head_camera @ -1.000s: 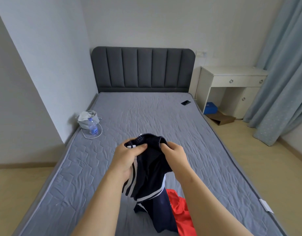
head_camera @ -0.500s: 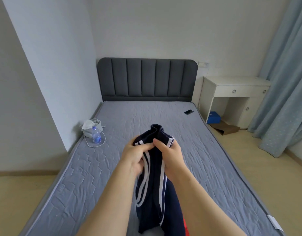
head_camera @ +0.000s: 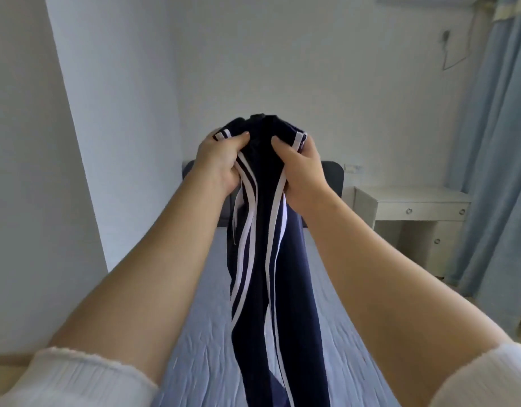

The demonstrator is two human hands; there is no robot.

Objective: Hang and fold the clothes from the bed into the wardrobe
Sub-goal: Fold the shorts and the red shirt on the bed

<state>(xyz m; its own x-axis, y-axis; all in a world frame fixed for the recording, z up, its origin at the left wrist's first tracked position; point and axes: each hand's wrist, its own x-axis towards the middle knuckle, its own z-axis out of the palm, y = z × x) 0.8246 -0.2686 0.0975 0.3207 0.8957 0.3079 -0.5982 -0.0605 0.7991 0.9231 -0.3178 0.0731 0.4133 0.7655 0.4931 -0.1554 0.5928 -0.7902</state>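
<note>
Dark navy trousers with white side stripes hang straight down in front of me, bunched at the waistband. My left hand grips the left side of the waistband. My right hand grips the right side, close beside the left. Both arms are stretched out and raised high above the grey quilted bed. The trouser legs drop out of view at the bottom edge. The wardrobe is not in view.
The dark grey headboard shows partly behind my hands. A white desk with drawers stands right of the bed, with blue curtains beyond it. A white wall corner is on the left.
Both hands have lifted the trousers from low over the bed to high in front of me. The garment now hangs full length, and the view has tilted upward.
</note>
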